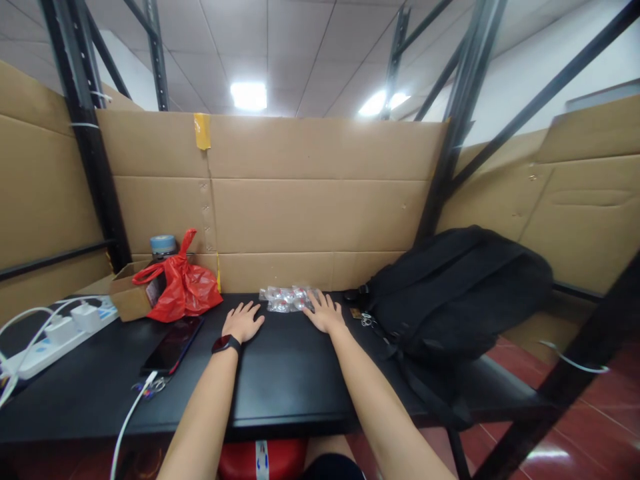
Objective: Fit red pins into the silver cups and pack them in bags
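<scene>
My left hand (243,323) lies on the black tabletop (290,373) with its fingers spread and nothing in it. A dark watch (225,343) is on that wrist. My right hand (325,313) also rests with fingers apart, at the right end of several small clear plastic packets (284,299). Its fingertips overlap or touch the rightmost packets. The packets lie in a cluster at the back of the table, with reddish contents too small to make out.
At left stand a red plastic bag (183,287), a small cardboard box (131,293), a blue-lidded container (163,245), a phone (173,345) on a white cable and a power strip (60,337). A black backpack (460,287) sits right. Cardboard panels (310,207) wall the back.
</scene>
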Available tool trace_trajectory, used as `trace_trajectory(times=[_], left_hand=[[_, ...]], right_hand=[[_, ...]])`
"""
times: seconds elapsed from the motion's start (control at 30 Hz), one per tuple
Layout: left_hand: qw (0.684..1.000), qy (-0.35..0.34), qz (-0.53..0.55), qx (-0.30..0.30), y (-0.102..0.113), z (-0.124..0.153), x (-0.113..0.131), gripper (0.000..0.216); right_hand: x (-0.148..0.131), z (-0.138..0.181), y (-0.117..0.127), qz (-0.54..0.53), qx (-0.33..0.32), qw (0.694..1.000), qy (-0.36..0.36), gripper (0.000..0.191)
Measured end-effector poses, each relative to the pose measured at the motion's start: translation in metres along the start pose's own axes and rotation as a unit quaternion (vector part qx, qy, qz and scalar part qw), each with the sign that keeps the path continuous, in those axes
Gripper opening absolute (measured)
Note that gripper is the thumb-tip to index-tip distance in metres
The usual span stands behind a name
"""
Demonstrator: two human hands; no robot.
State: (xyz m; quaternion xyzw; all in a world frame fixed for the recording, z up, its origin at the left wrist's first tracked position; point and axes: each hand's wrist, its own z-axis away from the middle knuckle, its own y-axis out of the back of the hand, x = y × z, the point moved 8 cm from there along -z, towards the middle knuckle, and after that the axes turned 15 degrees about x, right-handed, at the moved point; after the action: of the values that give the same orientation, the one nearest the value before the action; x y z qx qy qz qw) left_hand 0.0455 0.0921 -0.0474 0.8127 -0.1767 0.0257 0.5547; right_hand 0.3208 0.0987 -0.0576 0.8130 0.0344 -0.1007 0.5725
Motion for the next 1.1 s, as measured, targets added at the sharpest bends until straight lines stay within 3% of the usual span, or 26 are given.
trace_trajectory(times=[0.17, 0.27, 0.33, 0.43, 0.57, 0.67, 0.77, 0.83, 0.9, 1.0, 1.1], left_hand=[[0.999, 0.007, -0.002, 0.035, 0.003, -0.007, 0.000, 0.069], [0.998, 0.011, -0.010, 0.066, 0.007, -0.018, 0.000, 0.079], [0.998, 0.011, -0.008, 0.068, 0.006, -0.026, 0.001, 0.074], [0.997, 0.019, 0.008, 0.071, 0.007, -0.034, 0.001, 0.062], [0.992, 0.008, 0.047, 0.118, 0.015, -0.035, 0.004, 0.049], [0.979, -0.027, 0.137, 0.148, 0.020, -0.034, 0.005, 0.041], [0.947, -0.012, 0.281, 0.154, 0.020, -0.037, -0.004, 0.042], [0.921, -0.004, 0.363, 0.139, 0.016, -0.039, -0.006, 0.047], [0.909, -0.022, 0.407, 0.083, 0.008, -0.038, 0.002, 0.055], [0.916, -0.083, 0.393, -0.014, -0.001, -0.029, 0.025, 0.057], [0.932, -0.125, 0.338, -0.041, 0.001, -0.022, 0.039, 0.048]], right_hand=[[-0.026, 0.012, 0.022, -0.012, 0.091, 0.994, 0.061, 0.061], [-0.068, 0.022, 0.022, -0.052, 0.071, 0.986, 0.141, 0.055], [-0.098, 0.027, 0.023, -0.077, 0.078, 0.974, 0.200, 0.054], [-0.125, 0.023, 0.021, -0.104, 0.091, 0.964, 0.226, 0.043], [-0.125, 0.009, 0.019, -0.182, 0.074, 0.954, 0.226, 0.042], [-0.115, 0.004, 0.025, -0.334, 0.051, 0.915, 0.221, 0.031], [-0.104, 0.001, 0.028, -0.441, 0.025, 0.881, 0.172, 0.022], [-0.100, 0.000, 0.030, -0.481, 0.011, 0.866, 0.139, 0.025], [-0.102, 0.002, 0.031, -0.503, -0.014, 0.854, 0.132, 0.026], [-0.107, 0.006, 0.031, -0.489, -0.063, 0.855, 0.159, 0.025], [-0.106, 0.012, 0.028, -0.437, -0.108, 0.874, 0.182, 0.030]])
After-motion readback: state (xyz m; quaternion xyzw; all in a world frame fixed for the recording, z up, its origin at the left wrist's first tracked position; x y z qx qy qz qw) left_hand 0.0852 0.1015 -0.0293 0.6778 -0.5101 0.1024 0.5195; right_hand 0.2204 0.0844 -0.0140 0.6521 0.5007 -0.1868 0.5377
